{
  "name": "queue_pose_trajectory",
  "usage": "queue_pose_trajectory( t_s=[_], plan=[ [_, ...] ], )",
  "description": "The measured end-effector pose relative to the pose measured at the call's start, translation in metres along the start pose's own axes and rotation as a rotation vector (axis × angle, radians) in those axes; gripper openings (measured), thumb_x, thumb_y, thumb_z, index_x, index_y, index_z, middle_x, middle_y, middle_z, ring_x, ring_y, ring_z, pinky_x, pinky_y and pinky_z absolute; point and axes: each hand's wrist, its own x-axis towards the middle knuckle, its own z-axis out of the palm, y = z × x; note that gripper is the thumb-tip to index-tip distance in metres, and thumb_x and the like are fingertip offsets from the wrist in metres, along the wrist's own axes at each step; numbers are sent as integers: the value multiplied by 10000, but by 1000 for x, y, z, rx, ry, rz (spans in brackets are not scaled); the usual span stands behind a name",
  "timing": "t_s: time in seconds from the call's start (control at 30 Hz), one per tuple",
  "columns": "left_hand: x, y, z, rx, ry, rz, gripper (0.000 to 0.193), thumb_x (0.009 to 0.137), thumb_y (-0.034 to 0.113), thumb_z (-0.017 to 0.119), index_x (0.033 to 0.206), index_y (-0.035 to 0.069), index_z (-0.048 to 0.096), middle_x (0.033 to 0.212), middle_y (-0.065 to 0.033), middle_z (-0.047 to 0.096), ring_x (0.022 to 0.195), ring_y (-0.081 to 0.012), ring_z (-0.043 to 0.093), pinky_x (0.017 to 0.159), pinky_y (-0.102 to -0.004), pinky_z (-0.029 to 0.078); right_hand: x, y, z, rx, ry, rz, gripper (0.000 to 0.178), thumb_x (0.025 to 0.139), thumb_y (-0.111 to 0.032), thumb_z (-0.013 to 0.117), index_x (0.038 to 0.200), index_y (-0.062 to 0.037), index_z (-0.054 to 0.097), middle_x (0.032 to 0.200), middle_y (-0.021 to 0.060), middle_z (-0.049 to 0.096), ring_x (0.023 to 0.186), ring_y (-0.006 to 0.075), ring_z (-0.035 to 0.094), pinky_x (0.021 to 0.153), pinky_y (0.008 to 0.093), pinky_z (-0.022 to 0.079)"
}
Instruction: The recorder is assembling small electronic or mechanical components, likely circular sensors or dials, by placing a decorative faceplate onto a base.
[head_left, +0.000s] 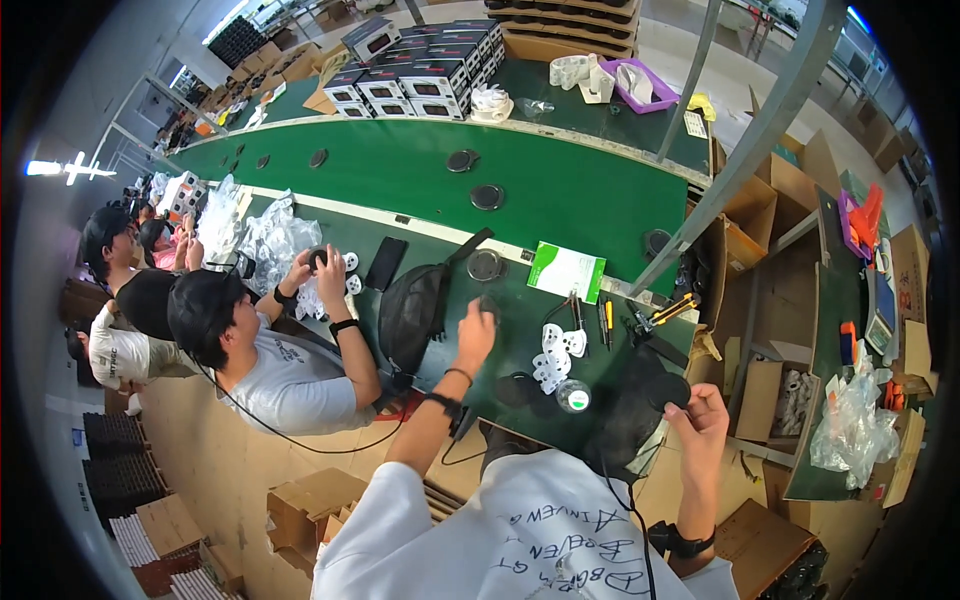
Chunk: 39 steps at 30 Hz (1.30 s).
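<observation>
Looks like mid-assembly: right hand (703,408) has its fingers clamped on a round black disc part (668,390) at the green surface (560,190) edge. Left hand (478,325) reaches over another dark disc (486,265); can't tell its fingers. Next move probably needs the small white plastic pieces (556,355).

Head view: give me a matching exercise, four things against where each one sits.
Things:
1. black pouch bag
2. green-and-white booklet
3. black round disc
4. purple tray

Places:
a. far side, beyond the green belt
b. in the right hand
c. bench edge beside the belt, above the pliers
d. bench, left of the left hand

Pairs: 1-d, 2-c, 3-b, 4-a
</observation>
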Motion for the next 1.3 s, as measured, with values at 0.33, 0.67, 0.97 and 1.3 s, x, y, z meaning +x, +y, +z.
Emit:
queue_pose_trajectory(
  t_s=[0.33, 0.67, 0.97, 1.3],
  plan=[
    [-157, 139, -130, -1018, -366, 49, 392, 978, -21, 462, 1367, 16, 440, 1342, -124, 546, 1204, -238, 597, 1023, -432, 521, 3, -10, 57, 104, -361, -190, 207, 870, 146, 651, 1018, 1, 639, 1043, 70, 586, 889, 94, 563, 784, 218, 469],
    [-211, 184, -145, -998, -269, 192, 374, 982, 32, 607, 1326, -22, 471, 1234, -130, 651, 1053, -139, 646, 870, -289, 570, -16, -20, 78, 141, -384, -140, 249, 858, 123, 699, 1089, 36, 667, 1015, 80, 592, 900, 105, 606, 792, 228, 531],
    [-232, 213, -151, -946, -239, 155, 301, 1023, 46, 547, 1314, -24, 516, 1213, -126, 641, 1094, -150, 624, 871, -274, 551, -28, -29, 73, 12, -375, -363, 194, 826, 140, 705, 956, -2, 726, 1010, 86, 603, 878, 134, 636, 764, 249, 543],
    [-239, 209, -151, -799, -222, 300, 375, 967, -56, 594, 1332, -31, 512, 1213, -139, 660, 1143, -147, 614, 907, -239, 499, -32, -30, 71, -150, -298, -450, 229, 774, 124, 733, 906, -59, 771, 932, 62, 634, 797, 133, 638, 692, 245, 501]
  ],
)
